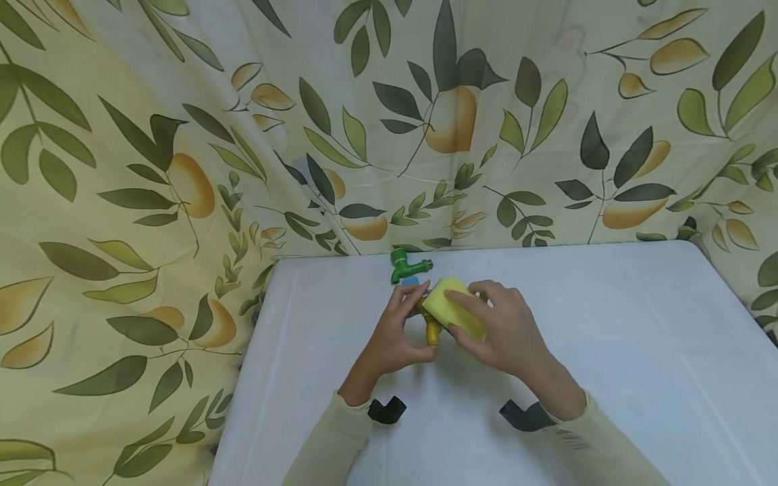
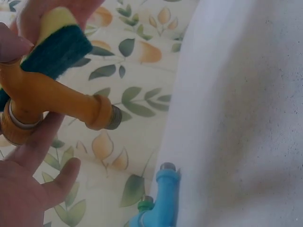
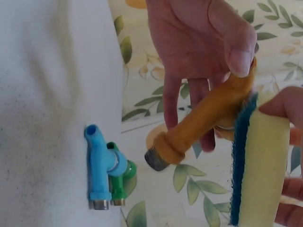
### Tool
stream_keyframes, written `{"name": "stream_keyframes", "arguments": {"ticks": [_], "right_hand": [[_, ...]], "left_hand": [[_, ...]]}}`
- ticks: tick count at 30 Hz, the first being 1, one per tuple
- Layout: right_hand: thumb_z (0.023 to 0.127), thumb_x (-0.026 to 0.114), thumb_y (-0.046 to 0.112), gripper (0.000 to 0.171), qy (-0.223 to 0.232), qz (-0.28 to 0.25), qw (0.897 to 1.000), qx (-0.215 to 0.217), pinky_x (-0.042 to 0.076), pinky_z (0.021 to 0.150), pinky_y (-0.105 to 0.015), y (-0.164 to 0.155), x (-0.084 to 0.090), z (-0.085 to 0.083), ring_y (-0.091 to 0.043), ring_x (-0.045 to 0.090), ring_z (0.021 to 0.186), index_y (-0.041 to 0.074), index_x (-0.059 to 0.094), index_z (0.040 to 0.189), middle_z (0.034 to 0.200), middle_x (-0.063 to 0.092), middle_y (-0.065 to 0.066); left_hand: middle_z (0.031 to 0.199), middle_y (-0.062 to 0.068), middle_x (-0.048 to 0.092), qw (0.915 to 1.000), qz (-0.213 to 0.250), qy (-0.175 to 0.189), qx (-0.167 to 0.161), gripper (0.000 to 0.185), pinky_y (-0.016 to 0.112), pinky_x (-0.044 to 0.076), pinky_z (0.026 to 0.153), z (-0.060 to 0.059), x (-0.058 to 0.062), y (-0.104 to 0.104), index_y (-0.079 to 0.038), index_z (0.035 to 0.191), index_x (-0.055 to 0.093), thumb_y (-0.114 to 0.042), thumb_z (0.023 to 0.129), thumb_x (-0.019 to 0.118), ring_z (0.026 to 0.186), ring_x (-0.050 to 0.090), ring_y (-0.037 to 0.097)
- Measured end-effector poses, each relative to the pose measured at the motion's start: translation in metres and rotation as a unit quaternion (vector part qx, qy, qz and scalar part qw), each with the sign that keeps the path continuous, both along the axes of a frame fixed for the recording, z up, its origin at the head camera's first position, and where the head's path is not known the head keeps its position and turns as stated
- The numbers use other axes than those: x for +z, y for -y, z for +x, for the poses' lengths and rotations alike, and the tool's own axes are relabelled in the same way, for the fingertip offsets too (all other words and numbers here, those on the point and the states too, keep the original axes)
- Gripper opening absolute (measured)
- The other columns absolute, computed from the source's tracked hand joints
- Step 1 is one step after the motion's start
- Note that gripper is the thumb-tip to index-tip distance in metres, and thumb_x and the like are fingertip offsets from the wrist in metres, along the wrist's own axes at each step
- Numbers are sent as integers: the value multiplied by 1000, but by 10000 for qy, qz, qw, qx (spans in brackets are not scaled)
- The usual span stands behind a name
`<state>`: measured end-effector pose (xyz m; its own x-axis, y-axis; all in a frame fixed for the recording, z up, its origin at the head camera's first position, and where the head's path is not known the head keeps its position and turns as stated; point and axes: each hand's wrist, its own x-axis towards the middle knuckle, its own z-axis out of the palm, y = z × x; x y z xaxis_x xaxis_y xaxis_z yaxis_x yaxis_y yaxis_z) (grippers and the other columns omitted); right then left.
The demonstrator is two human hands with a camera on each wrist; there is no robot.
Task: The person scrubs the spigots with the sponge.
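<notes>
Above the white table (image 1: 608, 324) my left hand (image 1: 398, 331) grips an orange plastic tap (image 1: 432, 331); its threaded end (image 2: 112, 117) points away from the palm. The tap's body (image 3: 199, 120) runs under my left thumb in the right wrist view. My right hand (image 1: 492, 324) holds a yellow sponge (image 1: 454, 309) and presses its dark green scouring side (image 2: 54, 49) against the tap. The sponge's edge (image 3: 258, 165) shows yellow foam and a blue-green layer.
A green tap (image 1: 406, 264) and a blue tap (image 3: 98, 163) lie side by side at the table's far edge, just beyond my hands. A leaf-and-fruit patterned curtain (image 1: 182, 169) hangs behind and to the left. Black wrist straps (image 1: 386, 409) sit on both sleeves.
</notes>
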<state>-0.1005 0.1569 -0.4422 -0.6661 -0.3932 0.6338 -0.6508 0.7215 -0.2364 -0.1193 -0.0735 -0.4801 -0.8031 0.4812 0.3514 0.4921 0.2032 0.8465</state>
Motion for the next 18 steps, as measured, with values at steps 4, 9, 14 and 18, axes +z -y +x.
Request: {"name": "stream_keyframes", "arguments": {"ticks": [4,9,14,18], "right_hand": [[84,72,44,47,17,-44,10000,-43,50,69,-47,2,0,-1,-28,62,92,21,71,125,107,66,-15],[84,69,44,45,-135,-72,9999,25,49,67,-49,1,0,-3,-29,63,89,21,73,122,104,66,-15],[82,72,42,47,36,-123,9997,-190,48,67,-45,2,0,-3,-26,59,87,20,72,124,106,65,-15],[86,68,48,46,29,-51,10000,-15,49,69,-46,2,0,-1,-25,60,86,20,72,122,106,66,-14]], "left_hand": [[152,8,36,9993,206,249,-166,102,36,46,114,0,-1,-1,-17,159,28,-3,75,84,121,65,24],[148,9,41,9992,288,182,-211,94,40,44,116,0,-2,0,-9,153,33,-2,75,86,116,68,24],[147,9,43,9991,339,86,-229,96,43,42,118,0,-2,2,-12,154,34,-2,74,87,118,68,22],[148,8,45,9992,340,85,-185,95,42,41,118,-1,-1,5,-13,153,36,-2,74,88,114,69,20]]}}
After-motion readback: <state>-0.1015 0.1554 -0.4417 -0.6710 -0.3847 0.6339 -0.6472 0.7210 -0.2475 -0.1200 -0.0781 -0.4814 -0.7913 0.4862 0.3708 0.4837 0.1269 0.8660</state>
